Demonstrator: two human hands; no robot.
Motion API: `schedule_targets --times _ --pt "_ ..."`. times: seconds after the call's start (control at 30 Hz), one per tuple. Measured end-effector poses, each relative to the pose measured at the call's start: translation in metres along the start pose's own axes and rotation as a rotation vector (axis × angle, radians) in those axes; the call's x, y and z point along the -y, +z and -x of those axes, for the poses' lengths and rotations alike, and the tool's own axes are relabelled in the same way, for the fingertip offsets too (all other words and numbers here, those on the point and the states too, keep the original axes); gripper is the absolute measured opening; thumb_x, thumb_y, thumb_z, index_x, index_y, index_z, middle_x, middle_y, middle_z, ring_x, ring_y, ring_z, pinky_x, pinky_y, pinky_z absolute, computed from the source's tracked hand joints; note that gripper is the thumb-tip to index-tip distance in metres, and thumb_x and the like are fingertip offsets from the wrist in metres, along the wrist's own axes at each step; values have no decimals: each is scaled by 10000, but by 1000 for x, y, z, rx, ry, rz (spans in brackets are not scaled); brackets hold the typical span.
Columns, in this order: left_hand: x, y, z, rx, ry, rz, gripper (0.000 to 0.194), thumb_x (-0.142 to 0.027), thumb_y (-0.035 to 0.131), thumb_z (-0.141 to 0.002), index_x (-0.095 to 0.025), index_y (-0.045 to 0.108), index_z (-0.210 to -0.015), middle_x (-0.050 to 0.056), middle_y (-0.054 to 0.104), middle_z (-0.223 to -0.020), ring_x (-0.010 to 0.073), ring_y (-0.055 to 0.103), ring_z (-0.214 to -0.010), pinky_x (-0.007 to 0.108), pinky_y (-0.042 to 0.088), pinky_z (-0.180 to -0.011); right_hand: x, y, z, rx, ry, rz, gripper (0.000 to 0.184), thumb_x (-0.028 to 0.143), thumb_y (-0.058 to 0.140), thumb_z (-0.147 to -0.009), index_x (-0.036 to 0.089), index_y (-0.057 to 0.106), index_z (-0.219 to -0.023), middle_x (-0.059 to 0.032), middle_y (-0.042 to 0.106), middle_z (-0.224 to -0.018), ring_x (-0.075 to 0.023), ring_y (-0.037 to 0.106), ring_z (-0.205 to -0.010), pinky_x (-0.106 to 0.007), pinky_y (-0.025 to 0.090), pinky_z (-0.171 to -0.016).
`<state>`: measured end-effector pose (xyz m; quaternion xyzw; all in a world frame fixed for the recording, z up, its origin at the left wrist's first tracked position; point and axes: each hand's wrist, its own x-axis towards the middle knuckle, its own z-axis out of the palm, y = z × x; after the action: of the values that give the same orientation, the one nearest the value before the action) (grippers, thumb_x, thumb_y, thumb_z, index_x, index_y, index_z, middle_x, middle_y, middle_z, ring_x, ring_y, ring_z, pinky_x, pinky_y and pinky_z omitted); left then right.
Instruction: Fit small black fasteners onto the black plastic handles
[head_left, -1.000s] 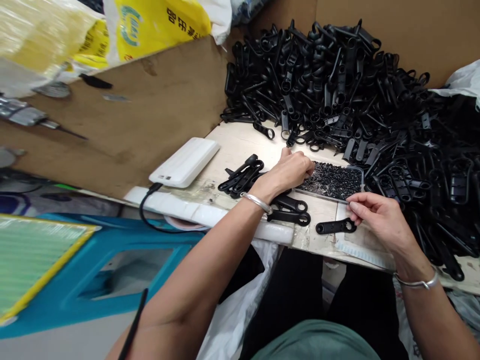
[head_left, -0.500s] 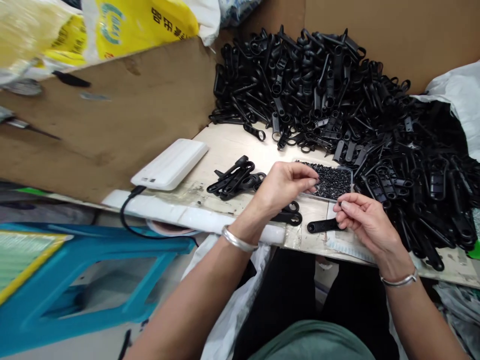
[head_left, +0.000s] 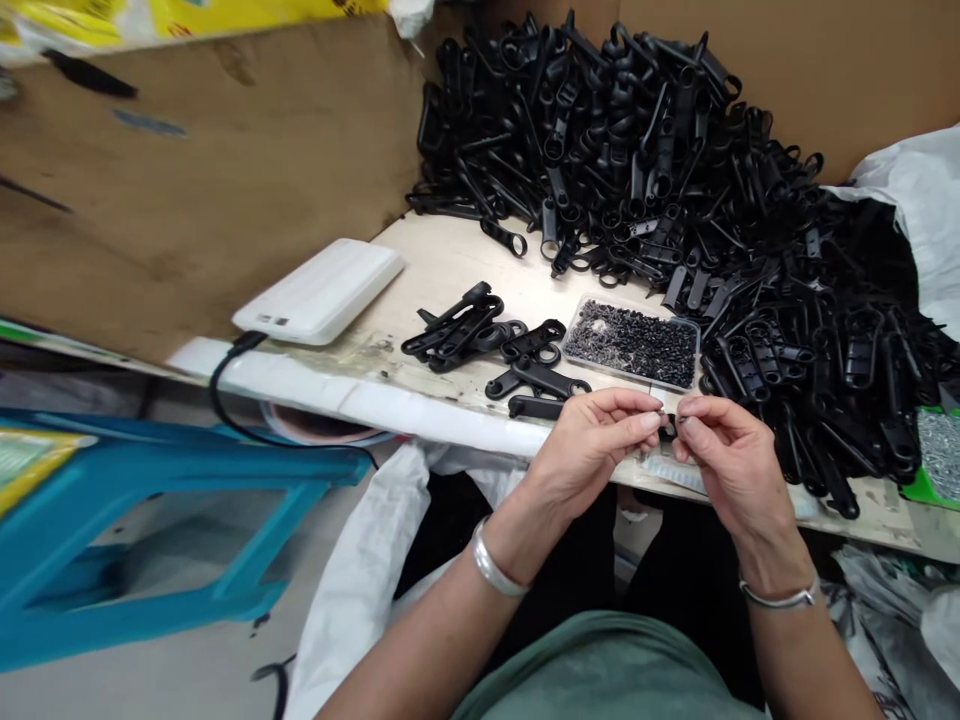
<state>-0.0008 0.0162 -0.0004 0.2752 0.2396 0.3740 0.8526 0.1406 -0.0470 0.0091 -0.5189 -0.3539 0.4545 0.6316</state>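
Head cam: pinching one tiny dark bit (head_left: 683, 420) in right hand (head_left: 731, 460), with left hand (head_left: 596, 440) closed at the fingertips, can't tell on what. Got one clear tray (head_left: 630, 374) just beyond, one white device (head_left: 322, 290) well left. Hovering by table edge (head_left: 360, 395), open board (head_left: 450, 250) off beyond left hand.

A tiny dark piece (head_left: 683, 421) sat pinched between the right hand's (head_left: 729, 455) thumb and fingers. The left hand's (head_left: 589, 445) thumb and fingertips were pressed together just beside it; anything between them was too small to tell. Just beyond the hands, a shallow clear plastic box (head_left: 627, 374) lay flat and open on the table, slightly askew, holding many small black bits (head_left: 649, 343), with paler specks toward its left end. Left of the box lay several loose black plastic handles (head_left: 553, 380) with ringed ends, some overlapping.
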Motion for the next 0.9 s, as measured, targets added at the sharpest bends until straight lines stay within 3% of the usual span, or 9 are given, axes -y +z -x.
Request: schedule_targets --times 0.33,0.5,0.67,0.77,0.9 --pt "3 5 6 6 7 24 222 -177 871 -551 -113 736 -715 28 703 -620 90 610 -556 222 498 -608 -9 9 1 -41 33 -100 180 284 847 -626 220 735 -752 4 648 -797 -109 607 -629 -273 556 -604" --pt "6 5 5 -2 22 10 222 -191 874 -542 -116 744 -706 29 701 -604 89 613 -560 211 498 -608 -10 9 0 -34 -13 -54 151 272 834 -636 221 732 -736 4 634 -826 -104 599 -656 -256 550 -607" --pt "8 5 5 -32 35 26 221 -189 888 -510 -132 747 -670 25 708 -601 86 620 -552 206 515 -611 -11 4 0 -23 -125 149 97 267 791 -701 225 734 -768 1 651 -809 -120 615 -725 -258 538 -682" --pt "11 5 5 -63 60 10 215 -183 883 -505 -136 750 -668 30 722 -629 93 631 -557 214 532 -618 -8 2 5 -72 -174 372 75 263 759 -746 219 731 -801 0 669 -787 -124 622 -685 -260 535 -659" --pt "14 4 6 -111 105 -59 180 -165 866 -514 -149 751 -653 26 734 -660 96 638 -571 212 541 -624 1 6 15 -98 -343 712 58 219 671 -825 212 729 -827 -2 694 -775 -122 626 -654 -246 525 -623"
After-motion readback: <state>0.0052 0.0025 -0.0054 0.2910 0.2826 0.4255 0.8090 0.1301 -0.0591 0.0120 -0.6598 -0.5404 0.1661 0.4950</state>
